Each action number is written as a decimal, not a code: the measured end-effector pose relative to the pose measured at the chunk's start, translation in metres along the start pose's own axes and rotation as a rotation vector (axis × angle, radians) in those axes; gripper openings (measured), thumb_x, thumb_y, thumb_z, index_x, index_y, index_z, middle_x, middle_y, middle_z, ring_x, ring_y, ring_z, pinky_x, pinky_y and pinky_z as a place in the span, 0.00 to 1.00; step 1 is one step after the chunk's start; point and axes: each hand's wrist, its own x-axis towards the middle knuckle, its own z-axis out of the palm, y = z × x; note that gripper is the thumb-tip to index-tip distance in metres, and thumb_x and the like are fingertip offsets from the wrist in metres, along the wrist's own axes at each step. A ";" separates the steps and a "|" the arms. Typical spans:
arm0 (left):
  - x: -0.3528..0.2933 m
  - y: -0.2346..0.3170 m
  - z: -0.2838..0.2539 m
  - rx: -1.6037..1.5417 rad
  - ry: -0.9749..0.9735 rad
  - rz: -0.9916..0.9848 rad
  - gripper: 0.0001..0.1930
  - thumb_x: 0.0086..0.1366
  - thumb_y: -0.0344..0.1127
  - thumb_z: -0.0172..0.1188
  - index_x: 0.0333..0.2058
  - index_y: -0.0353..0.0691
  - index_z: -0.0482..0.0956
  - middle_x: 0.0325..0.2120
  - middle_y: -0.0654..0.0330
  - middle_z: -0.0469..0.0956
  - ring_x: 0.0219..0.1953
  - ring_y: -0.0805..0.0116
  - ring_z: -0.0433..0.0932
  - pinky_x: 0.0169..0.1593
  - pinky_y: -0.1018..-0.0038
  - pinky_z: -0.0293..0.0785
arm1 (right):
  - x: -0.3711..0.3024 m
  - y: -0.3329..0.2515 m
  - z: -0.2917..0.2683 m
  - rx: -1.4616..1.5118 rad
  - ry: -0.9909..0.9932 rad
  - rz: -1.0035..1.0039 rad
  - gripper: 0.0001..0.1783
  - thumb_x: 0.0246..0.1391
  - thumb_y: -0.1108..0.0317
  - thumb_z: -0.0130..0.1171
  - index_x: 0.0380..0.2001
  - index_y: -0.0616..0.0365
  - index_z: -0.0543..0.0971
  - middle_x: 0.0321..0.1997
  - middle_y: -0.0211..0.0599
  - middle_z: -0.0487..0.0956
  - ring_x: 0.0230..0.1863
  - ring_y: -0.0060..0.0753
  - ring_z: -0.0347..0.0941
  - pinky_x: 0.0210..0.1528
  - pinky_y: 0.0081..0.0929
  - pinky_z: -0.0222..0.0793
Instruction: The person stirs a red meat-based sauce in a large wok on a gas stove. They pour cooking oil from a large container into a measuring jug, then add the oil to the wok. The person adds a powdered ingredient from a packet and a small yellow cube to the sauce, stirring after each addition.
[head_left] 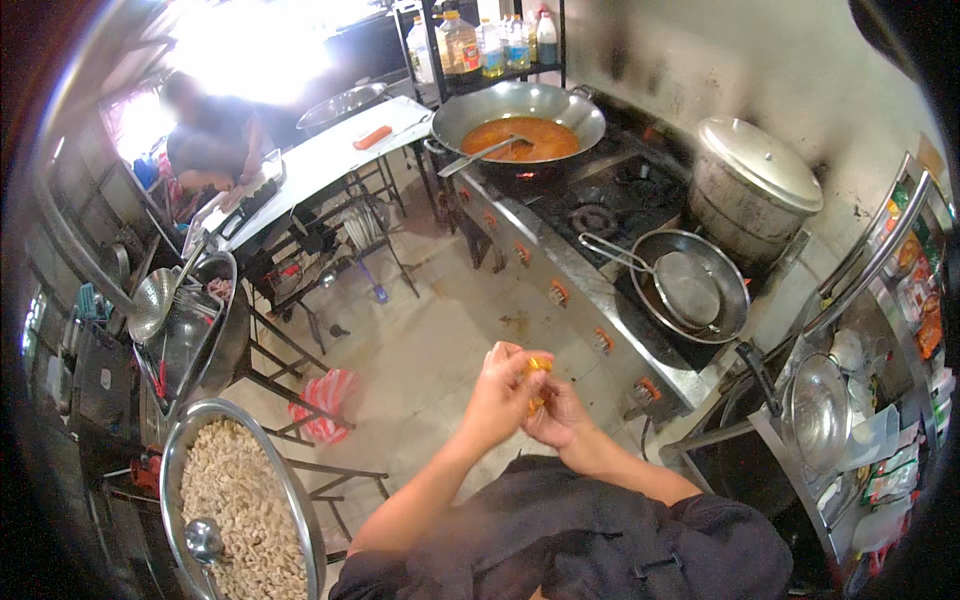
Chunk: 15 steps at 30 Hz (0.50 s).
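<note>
In front of my body, above the tiled floor, my left hand [500, 390] and my right hand [560, 415] are closed together. Between their fingers is a small yellow-orange thing [540, 363], mostly covered, so its kind cannot be made out. On the stove ahead, a large wok [590, 122] contains reddish-orange liquid, and a long-handled ladle [480, 156] rests in it. Closer, to the right of my hands, a wire strainer [688, 288] lies in a dark frying pan [738, 320].
At lower left stands a big metal bowl [312, 520] of pale chopped pieces. A lidded pot [745, 205] sits at the stove's back. Another person [215, 140] works at the white table [330, 172]. Rack shelves [770, 440] flank my right; a striped plastic bag [325, 405] lies on the floor.
</note>
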 end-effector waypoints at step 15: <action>0.113 -0.135 -0.137 -0.623 0.170 -0.449 0.23 0.58 0.23 0.58 0.53 0.30 0.69 0.37 0.58 0.78 0.33 0.73 0.78 0.41 0.75 0.76 | 0.204 -0.023 0.061 -1.009 0.045 -0.313 0.09 0.53 0.70 0.60 0.36 0.65 0.79 0.23 0.29 0.77 0.19 0.17 0.70 0.20 0.15 0.64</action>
